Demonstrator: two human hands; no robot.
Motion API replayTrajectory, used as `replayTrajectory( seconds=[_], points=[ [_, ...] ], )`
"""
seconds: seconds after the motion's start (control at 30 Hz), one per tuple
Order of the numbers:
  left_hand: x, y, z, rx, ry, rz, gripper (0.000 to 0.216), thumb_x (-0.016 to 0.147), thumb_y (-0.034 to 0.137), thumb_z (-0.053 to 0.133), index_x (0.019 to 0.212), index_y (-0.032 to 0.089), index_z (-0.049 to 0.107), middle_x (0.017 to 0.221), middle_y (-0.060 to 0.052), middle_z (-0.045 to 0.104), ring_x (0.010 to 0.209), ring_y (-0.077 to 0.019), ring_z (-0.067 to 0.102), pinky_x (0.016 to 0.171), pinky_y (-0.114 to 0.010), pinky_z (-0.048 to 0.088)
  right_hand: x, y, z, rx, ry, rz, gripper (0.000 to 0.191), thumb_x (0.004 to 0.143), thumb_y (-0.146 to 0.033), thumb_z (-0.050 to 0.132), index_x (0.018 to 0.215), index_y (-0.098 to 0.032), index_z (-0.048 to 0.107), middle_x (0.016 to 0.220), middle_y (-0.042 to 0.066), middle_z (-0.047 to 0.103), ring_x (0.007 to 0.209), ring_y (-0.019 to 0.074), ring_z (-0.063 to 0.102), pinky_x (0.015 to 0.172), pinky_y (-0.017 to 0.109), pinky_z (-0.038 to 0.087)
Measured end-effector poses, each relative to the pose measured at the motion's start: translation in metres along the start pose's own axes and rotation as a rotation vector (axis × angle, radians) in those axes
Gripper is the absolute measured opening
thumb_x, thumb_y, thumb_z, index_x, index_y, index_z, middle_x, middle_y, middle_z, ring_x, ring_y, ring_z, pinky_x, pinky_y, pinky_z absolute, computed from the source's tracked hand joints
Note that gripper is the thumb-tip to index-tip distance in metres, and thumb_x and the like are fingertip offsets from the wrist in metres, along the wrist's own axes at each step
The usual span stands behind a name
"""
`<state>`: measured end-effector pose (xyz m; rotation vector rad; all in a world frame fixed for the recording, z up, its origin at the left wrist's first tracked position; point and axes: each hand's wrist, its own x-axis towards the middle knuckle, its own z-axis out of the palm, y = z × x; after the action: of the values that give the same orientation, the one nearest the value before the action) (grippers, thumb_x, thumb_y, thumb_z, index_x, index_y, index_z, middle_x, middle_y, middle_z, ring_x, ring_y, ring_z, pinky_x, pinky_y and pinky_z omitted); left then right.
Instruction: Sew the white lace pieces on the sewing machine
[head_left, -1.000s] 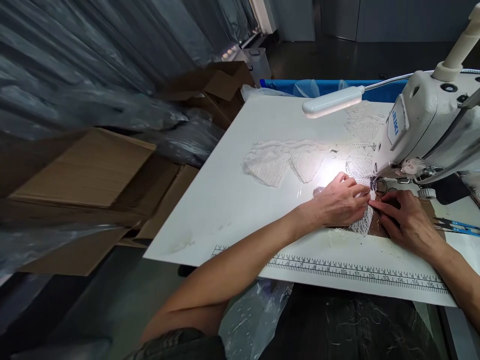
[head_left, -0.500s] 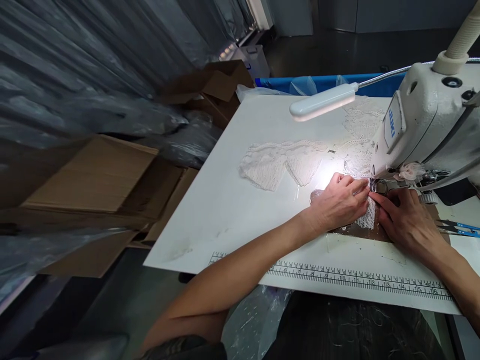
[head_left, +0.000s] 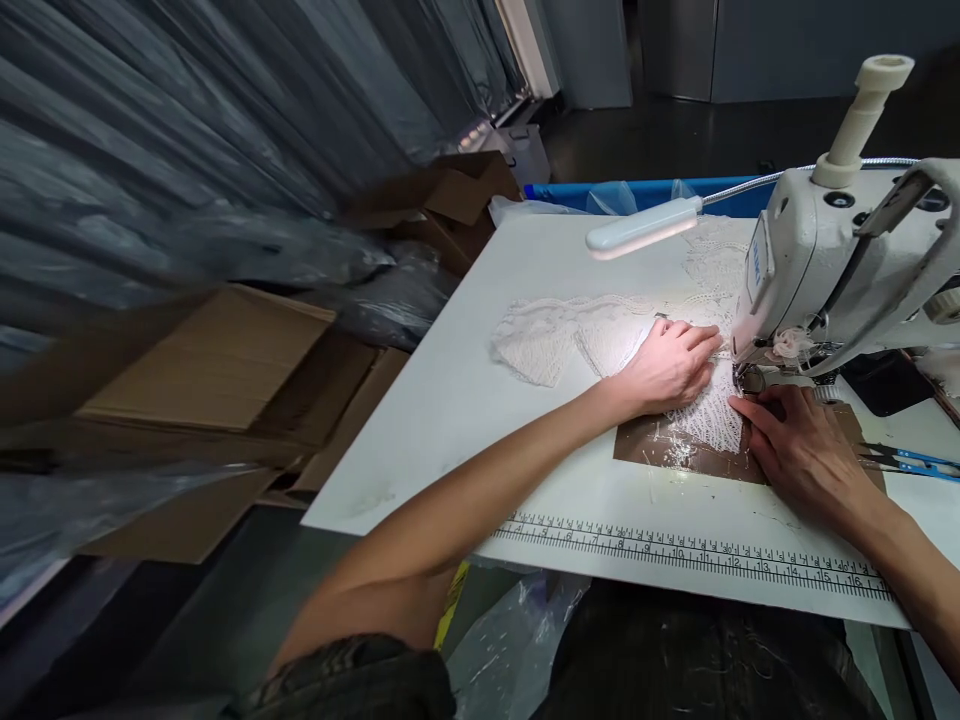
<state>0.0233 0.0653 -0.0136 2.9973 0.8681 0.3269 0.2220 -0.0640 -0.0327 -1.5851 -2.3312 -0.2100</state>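
A white sewing machine (head_left: 832,260) stands at the right of a white table (head_left: 480,400). White lace fabric (head_left: 709,415) lies under its presser foot (head_left: 746,375) and over a brown patch (head_left: 675,452). My left hand (head_left: 667,362) rests flat on the lace just left of the foot, fingers stretched toward it. My right hand (head_left: 799,445) lies on the lace and brown patch in front of the foot, fingers extended and pressing down. More lace pieces (head_left: 559,335) trail off to the left under the lamp's light.
A white gooseneck lamp (head_left: 645,226) hangs over the table. Blue-handled snips (head_left: 911,460) lie at the right. A printed ruler (head_left: 697,552) runs along the near table edge. Cardboard boxes (head_left: 210,380) and plastic sheeting fill the floor on the left; a blue bin (head_left: 645,190) stands behind.
My left hand has slid away from me along the lace, uncovering the brown patch. More lace now lies spread in front of the foot. The view shifted slightly.
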Motion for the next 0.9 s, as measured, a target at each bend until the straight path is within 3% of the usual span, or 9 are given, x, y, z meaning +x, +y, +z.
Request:
replayTrajectory(
  seconds=[0.1, 0.23, 0.3, 0.4, 0.5, 0.7, 0.9],
  points=[
    [0.002, -0.010, -0.004, -0.007, -0.081, 0.002, 0.038, 0.105, 0.032, 0.033, 0.129, 0.012, 0.054, 0.134, -0.021, 0.058, 0.121, -0.0328, 0.054, 0.096, -0.048, 0.042, -0.002, 0.003, 0.000, 0.034, -0.012, 0.006, 0.041, 0.095, -0.023, 0.040, 0.127, -0.024, 0.066, 0.106, 0.016, 0.062, 0.093, 0.0310, 0.056, 0.077, 0.050, 0.053],
    [-0.012, -0.008, -0.013, -0.007, -0.021, 0.024, 0.039, 0.105, 0.030, 0.034, 0.137, 0.012, 0.047, 0.151, -0.023, 0.045, 0.129, -0.0310, 0.052, 0.097, -0.045, 0.046, -0.007, 0.011, -0.012, 0.209, -0.003, -0.026, 0.043, 0.099, -0.027, 0.039, 0.135, -0.025, 0.062, 0.107, 0.014, 0.064, 0.096, 0.0281, 0.062, 0.081, 0.045, 0.056],
    [-0.021, 0.001, -0.017, -0.029, 0.035, 0.074, 0.036, 0.105, 0.028, 0.035, 0.133, 0.011, 0.051, 0.144, -0.022, 0.052, 0.120, -0.0272, 0.058, 0.091, -0.041, 0.050, -0.009, 0.016, -0.023, 0.272, -0.021, -0.059, 0.042, 0.099, -0.028, 0.040, 0.134, -0.023, 0.063, 0.109, 0.014, 0.065, 0.095, 0.0258, 0.065, 0.082, 0.042, 0.058],
    [-0.033, 0.017, -0.016, -0.106, 0.084, 0.192, 0.033, 0.106, 0.026, 0.034, 0.116, 0.012, 0.062, 0.119, -0.016, 0.068, 0.098, -0.0206, 0.065, 0.079, -0.035, 0.053, -0.013, 0.022, -0.036, 0.307, -0.031, -0.091, 0.038, 0.099, -0.027, 0.042, 0.127, -0.020, 0.067, 0.109, 0.014, 0.067, 0.098, 0.0248, 0.067, 0.084, 0.040, 0.059],
    [-0.039, 0.026, -0.012, -0.199, 0.090, 0.284, 0.030, 0.104, 0.025, 0.041, 0.100, 0.013, 0.068, 0.102, -0.010, 0.073, 0.088, -0.0175, 0.066, 0.077, -0.034, 0.053, -0.013, 0.026, -0.039, 0.341, -0.019, -0.084, 0.037, 0.099, -0.028, 0.042, 0.121, -0.017, 0.070, 0.109, 0.015, 0.068, 0.100, 0.0241, 0.068, 0.084, 0.040, 0.060],
    [-0.043, 0.023, -0.012, -0.375, 0.029, 0.283, 0.017, 0.093, 0.030, 0.064, 0.100, 0.016, 0.071, 0.108, -0.008, 0.073, 0.094, -0.0185, 0.067, 0.083, -0.036, 0.055, -0.001, 0.029, -0.028, 0.323, -0.068, -0.004, 0.031, 0.095, -0.029, 0.044, 0.103, -0.020, 0.073, 0.100, 0.012, 0.071, 0.090, 0.0250, 0.069, 0.079, 0.042, 0.059],
    [-0.044, 0.024, -0.010, -0.375, 0.046, 0.223, 0.015, 0.098, 0.025, 0.060, 0.091, 0.017, 0.070, 0.105, -0.007, 0.073, 0.092, -0.0154, 0.066, 0.081, -0.032, 0.055, 0.008, 0.027, -0.015, 0.218, -0.097, 0.191, 0.026, 0.091, -0.030, 0.046, 0.091, -0.022, 0.071, 0.084, 0.007, 0.070, 0.066, 0.0217, 0.065, 0.058, 0.035, 0.051]
  ],
)
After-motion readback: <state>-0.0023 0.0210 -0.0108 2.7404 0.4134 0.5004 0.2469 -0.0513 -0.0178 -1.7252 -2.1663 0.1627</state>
